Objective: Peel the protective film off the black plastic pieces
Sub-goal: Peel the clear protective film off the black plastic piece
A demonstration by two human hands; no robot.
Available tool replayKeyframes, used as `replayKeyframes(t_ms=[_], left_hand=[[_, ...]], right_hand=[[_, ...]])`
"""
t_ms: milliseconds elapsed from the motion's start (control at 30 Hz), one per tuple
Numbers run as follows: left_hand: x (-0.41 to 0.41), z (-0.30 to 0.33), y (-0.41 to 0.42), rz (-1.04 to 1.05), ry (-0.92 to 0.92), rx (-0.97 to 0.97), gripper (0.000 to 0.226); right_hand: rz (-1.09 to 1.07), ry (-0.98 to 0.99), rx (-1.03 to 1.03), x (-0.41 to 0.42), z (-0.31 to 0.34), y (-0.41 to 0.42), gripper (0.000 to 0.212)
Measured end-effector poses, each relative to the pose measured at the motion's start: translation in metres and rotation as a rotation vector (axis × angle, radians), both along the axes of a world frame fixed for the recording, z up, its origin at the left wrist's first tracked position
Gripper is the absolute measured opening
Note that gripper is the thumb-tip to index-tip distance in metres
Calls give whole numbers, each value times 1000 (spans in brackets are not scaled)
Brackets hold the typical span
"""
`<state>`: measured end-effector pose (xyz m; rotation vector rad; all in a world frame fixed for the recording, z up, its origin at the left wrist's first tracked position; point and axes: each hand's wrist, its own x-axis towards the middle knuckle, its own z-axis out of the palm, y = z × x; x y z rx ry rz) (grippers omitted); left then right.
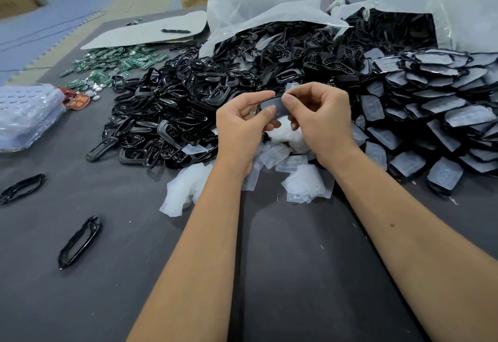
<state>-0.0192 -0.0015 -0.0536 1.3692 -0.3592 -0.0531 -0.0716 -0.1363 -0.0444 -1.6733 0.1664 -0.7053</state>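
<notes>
I judge I'm partway through: a heap of peeled film scraps (283, 158) lies on the counter (296, 274) just under my hands, while many filmed pieces (431, 115) wait stacked beyond my right hand (320, 120). My left hand (242, 123) grips 1 black piece (273, 108), held between both hands; my right pinches its film corner (292, 87), lifting it.

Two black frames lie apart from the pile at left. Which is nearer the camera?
The lower black frame, angled on the grey mat; the other black frame lies farther up by the left edge.
</notes>
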Motion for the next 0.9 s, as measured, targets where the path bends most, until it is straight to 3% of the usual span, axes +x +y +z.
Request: replayKeyframes(t_ms=[333, 567, 800, 900], left_hand=[[-2, 3, 0, 37, 48, -22, 22], [-1, 0, -1, 3, 22, -10, 19], [-1, 1, -1, -2, 2, 12, 18], [-1, 1, -2, 30, 13, 2, 18]], right_hand=[[86, 24, 108, 0, 0, 2, 22], [82, 23, 90, 0, -1, 3, 15], [104, 55, 260, 2, 0, 3, 15], [77, 30, 236, 1, 0, 3, 10]])
